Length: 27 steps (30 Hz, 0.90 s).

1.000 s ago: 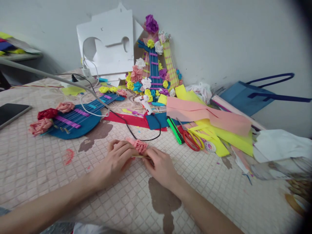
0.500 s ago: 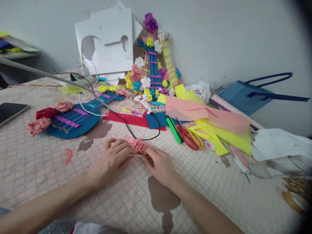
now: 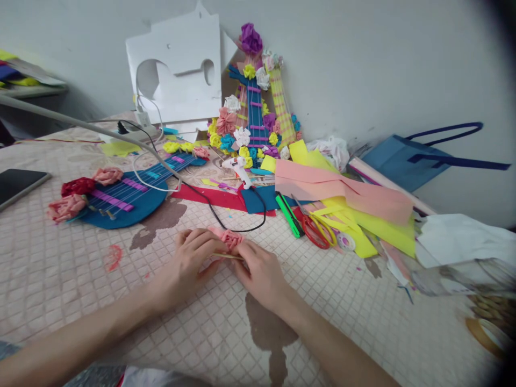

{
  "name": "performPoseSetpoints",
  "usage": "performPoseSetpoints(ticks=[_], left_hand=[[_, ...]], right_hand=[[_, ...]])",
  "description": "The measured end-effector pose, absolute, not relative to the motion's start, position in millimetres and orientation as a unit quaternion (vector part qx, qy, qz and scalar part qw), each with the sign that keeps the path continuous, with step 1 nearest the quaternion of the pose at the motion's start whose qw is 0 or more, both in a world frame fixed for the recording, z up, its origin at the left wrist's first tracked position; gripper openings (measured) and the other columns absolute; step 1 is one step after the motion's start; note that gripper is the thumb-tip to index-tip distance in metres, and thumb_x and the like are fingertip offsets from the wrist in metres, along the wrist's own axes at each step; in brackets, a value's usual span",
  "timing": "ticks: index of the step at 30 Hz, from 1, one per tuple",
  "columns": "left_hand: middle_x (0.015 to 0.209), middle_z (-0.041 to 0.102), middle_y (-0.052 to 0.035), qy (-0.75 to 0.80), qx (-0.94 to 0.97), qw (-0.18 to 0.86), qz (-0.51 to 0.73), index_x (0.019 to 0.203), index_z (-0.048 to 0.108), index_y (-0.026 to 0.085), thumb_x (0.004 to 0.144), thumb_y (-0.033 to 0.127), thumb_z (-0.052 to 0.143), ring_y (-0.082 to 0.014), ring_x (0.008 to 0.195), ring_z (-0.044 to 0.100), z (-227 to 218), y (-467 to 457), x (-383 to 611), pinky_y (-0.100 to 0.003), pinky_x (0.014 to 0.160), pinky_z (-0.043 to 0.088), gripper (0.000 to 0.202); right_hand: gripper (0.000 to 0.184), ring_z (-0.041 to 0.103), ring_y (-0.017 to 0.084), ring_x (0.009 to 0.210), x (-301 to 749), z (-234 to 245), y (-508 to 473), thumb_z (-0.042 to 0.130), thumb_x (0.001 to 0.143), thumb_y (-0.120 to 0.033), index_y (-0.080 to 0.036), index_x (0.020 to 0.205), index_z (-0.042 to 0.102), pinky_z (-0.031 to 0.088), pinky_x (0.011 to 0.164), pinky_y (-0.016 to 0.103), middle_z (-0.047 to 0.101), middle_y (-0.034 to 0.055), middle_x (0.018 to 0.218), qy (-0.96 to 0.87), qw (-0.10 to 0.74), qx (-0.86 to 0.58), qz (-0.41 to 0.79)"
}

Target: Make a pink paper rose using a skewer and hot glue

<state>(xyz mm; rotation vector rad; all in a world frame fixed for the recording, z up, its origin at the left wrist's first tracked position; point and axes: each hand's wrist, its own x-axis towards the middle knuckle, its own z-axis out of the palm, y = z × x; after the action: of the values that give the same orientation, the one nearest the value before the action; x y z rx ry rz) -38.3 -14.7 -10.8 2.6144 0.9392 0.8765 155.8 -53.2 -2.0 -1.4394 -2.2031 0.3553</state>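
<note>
A small pink paper rose (image 3: 231, 238) sits on a thin wooden stick (image 3: 228, 256) low over the tiled tablecloth. My left hand (image 3: 189, 262) curls its fingers round the rose from the left. From the right, my right hand (image 3: 260, 271) pinches the stick and the rose's edge. Both hands rest on the cloth, touching each other at the rose.
A blue paper guitar with roses (image 3: 121, 194) lies at left, a phone (image 3: 18, 184) beyond it. A glue gun (image 3: 238, 167) with black cord, green cutter (image 3: 288, 214), red scissors (image 3: 315, 230), coloured paper sheets (image 3: 355, 199) and a blue bag (image 3: 407, 157) crowd the back right.
The hands and the rose have shifted very slightly; the fingers keep working round the rose. The view has moved a little.
</note>
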Motion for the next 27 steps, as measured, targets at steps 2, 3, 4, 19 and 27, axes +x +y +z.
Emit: performPoseSetpoints(ticks=[2,3,4,19,27], left_hand=[[0.104,0.063,-0.0028,0.32,0.892,0.109,0.3,0.102,0.057,0.023,0.086,0.012,0.05,-0.0216,0.101,0.051,-11.6,-13.9,-39.0,-0.041,0.088,0.033,0.021],[0.104,0.062,-0.003,0.319,0.893,0.109,0.296,0.104,0.057,0.024,0.086,0.011,0.05,-0.0217,0.102,0.05,-11.8,-13.5,-39.3,-0.041,0.088,0.033,0.023],[0.105,0.061,-0.0029,0.316,0.896,0.111,0.292,0.106,0.057,0.024,0.086,0.011,0.05,-0.0217,0.102,0.05,-11.9,-13.1,-39.7,-0.041,0.089,0.033,0.025],[0.091,0.061,-0.0019,0.304,0.9,-0.049,0.308,0.089,0.058,0.022,0.089,0.026,0.058,-0.0232,0.095,0.052,-6.9,-23.1,-47.6,-0.043,0.087,0.032,0.003],[0.081,0.062,-0.0035,0.351,0.889,-0.118,0.269,0.081,0.059,0.019,0.093,0.025,0.049,-0.0222,0.086,0.053,-10.5,-30.1,-38.2,-0.042,0.084,0.035,0.017]], right_hand=[[0.011,0.061,0.018,0.086,157.0,-1.4,-52.5,0.05,0.087,-0.014,-0.021,0.094,0.055,0.046,0.07,0.027,0.063,0.0042,0.095,-0.803,0.25,-0.523,0.138],[0.012,0.061,0.018,0.088,157.6,-1.3,-52.3,0.05,0.087,-0.013,-0.021,0.095,0.055,0.046,0.071,0.027,0.063,0.0043,0.097,-0.802,0.255,-0.522,0.142],[0.014,0.061,0.018,0.089,158.1,-1.4,-52.1,0.049,0.087,-0.012,-0.02,0.096,0.055,0.047,0.073,0.027,0.063,0.0045,0.099,-0.801,0.257,-0.521,0.146],[0.014,0.062,0.017,0.087,161.0,1.5,-53.5,0.049,0.089,-0.013,-0.02,0.096,0.058,0.047,0.074,0.027,0.065,0.0039,0.094,-0.79,0.273,-0.518,0.181],[0.015,0.062,0.017,0.087,159.8,-2.0,-52.8,0.049,0.088,-0.012,-0.021,0.096,0.058,0.047,0.075,0.026,0.065,0.0037,0.094,-0.793,0.271,-0.518,0.168]])
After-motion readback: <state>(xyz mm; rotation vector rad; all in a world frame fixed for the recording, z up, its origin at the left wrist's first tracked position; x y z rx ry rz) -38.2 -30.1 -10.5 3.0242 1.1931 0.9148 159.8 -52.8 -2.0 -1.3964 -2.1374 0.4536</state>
